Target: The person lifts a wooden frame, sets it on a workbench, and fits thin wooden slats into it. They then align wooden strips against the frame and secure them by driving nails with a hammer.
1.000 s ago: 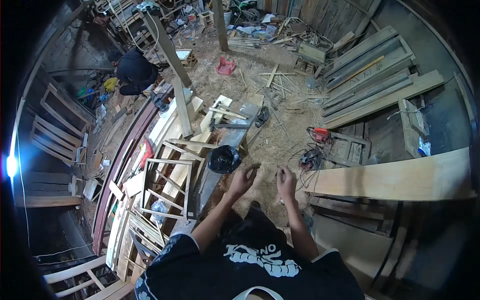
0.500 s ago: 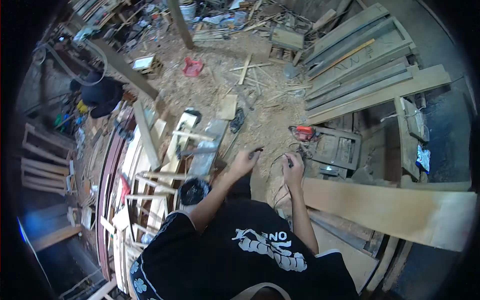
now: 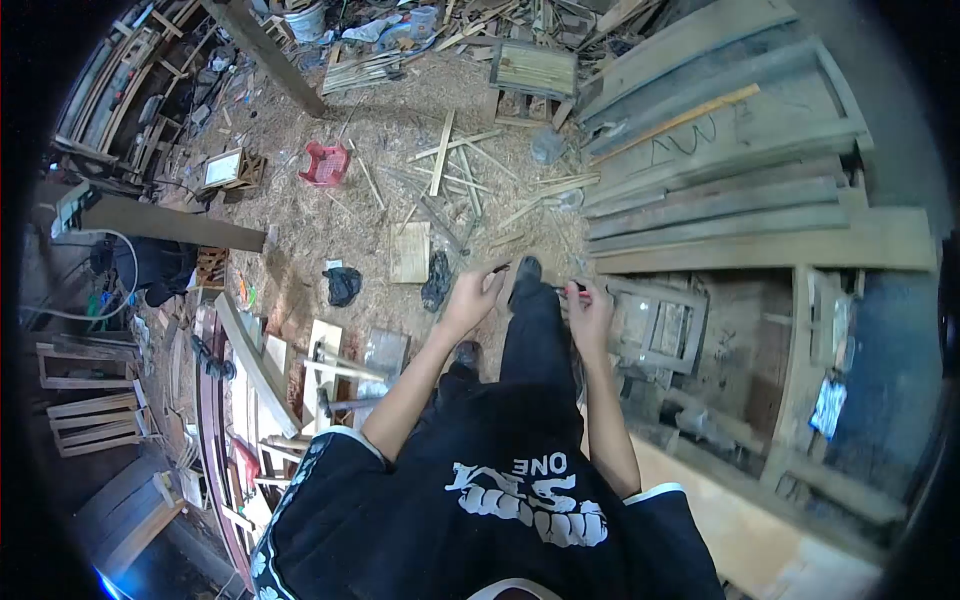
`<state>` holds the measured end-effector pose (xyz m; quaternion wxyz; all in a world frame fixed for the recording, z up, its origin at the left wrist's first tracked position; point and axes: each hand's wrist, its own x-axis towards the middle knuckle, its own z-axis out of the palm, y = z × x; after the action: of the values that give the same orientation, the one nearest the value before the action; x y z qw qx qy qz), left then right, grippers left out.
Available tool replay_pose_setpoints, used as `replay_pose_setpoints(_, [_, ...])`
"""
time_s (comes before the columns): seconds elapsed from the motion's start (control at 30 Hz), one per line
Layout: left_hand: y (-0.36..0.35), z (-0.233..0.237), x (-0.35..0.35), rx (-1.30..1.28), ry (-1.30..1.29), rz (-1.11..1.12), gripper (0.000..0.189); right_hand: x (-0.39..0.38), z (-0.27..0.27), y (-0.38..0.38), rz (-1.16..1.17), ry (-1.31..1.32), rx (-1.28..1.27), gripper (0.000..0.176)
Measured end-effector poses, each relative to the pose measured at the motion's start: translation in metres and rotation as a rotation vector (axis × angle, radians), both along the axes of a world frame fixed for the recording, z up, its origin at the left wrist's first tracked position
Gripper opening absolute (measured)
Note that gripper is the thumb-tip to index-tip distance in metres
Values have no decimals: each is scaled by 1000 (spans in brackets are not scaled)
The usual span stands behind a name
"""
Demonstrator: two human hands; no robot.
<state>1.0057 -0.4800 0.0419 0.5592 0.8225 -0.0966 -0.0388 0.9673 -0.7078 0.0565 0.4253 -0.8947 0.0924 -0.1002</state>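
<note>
The left hand (image 3: 470, 300) pinches a small dark piece (image 3: 500, 267). The right hand (image 3: 590, 308) grips a thin red-tipped tool (image 3: 574, 288). The tool lies crosswise, pointing at the nearby left hand.

Dim, uneven light: the pale sawdust-strewn floor (image 3: 400, 180) far centre is brightest. Fisheye edges bend, blur and blacken.

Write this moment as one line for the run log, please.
left hand: pinches small dark piece | right hand: holds red-tipped tool | below: sawdust floor | beyond: stacked planks
</note>
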Motion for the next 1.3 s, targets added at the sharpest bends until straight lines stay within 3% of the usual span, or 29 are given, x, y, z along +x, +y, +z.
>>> replay_pose_setpoints(0.07, [-9, -11, 43, 11, 16, 29, 28, 51, -2, -6, -35, 103, 178, 18])
replay_pose_setpoints(0.1, [-15, -18, 66, 15, 21, 50, 28, 83, -18, -12, 33, -152, 21, 22])
replay_pose_setpoints(0.2, [-27, -47, 148, 45, -46, 83, 27, 184, -58, -38, 100, -146, -58, 26])
replay_pose_setpoints(0.23, [-36, -52, 176, 38, 13, 119, 28, 222, -70, -45, 104, -22, 18, 26])
replay_pose_setpoints(0.27, [-43, -56, 206, 37, 79, 152, 28, 252, -80, -53, 125, -66, -25, 24])
replay_pose_setpoints(0.37, [-67, -45, 277, 130, 134, 182, 29, 339, -97, -71, 153, 15, 78, 23])
replay_pose_setpoints(0.53, [-97, -66, 384, 45, 156, 201, 32, 450, -87, -84, 199, 50, 10, 22])
replay_pose_setpoints(0.67, [-106, -102, 472, 121, 226, 181, 31, 528, -127, -96, 194, 95, 28, 22])
replay_pose_setpoints(0.8, [-111, -144, 568, 62, 82, 193, 29, 598, -175, -95, 127, 37, -162, 19])
replay_pose_setpoints(0.83, [-111, -170, 590, 94, 273, 209, 34, 618, -193, -96, 145, -10, -162, 18])
replay_pose_setpoints(0.93, [-111, -251, 654, 197, 130, 200, 43, 685, -248, -99, 124, 66, -187, 17])
replay_pose_setpoints(0.97, [-105, -282, 678, 226, 222, 132, 53, 708, -268, -102, 112, 259, -160, 24])
replay_pose_setpoints(1.0, [-102, -309, 703, 230, 238, 123, 53, 732, -299, -101, 107, 275, -156, 24])
replay_pose_setpoints(1.07, [-101, -367, 746, 453, 100, 163, 62, 774, -368, -106, -49, -28, -406, 28])
replay_pose_setpoints(1.13, [-97, -415, 784, 479, 11, 208, 72, 811, -406, -118, -9, 178, -361, 35])
replay_pose_setpoints(1.23, [-100, -477, 832, 568, -1, 238, 85, 853, -484, -138, -31, 8, -475, 35])
replay_pose_setpoints(1.3, [-103, -513, 855, 711, -12, 439, 101, 868, -529, -152, -17, -62, -489, 35])
